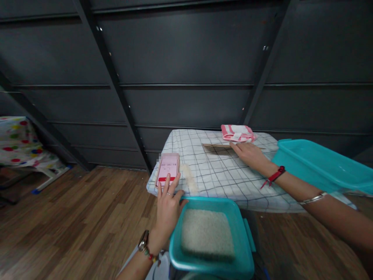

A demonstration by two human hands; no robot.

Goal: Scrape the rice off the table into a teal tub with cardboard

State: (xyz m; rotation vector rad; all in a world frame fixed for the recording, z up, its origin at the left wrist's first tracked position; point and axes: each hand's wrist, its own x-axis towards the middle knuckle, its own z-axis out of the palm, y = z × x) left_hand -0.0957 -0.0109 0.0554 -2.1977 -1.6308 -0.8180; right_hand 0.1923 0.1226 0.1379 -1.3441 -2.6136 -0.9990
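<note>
My left hand (169,206) has its fingers stretched out at the lower edge of a phone (168,169) that shows a running timer display. Its thumb is by the corner of a teal plastic tub (247,249); whether it touches the rim I cannot tell. Pale grains that look like rice (206,233) fill part of this tub. Over the table, my right hand (249,155) grips a thin, flat brown piece like a board or card (215,146), seen nearly edge-on. The fingers partly cover it.
A checked cloth covers the table (201,138), with a pale strip of grains (190,179) beside the phone. At the back lies a folded pink-and-white towel (237,133). A larger teal bin (320,163) stands on the right. Dark panels (186,50) rise behind.
</note>
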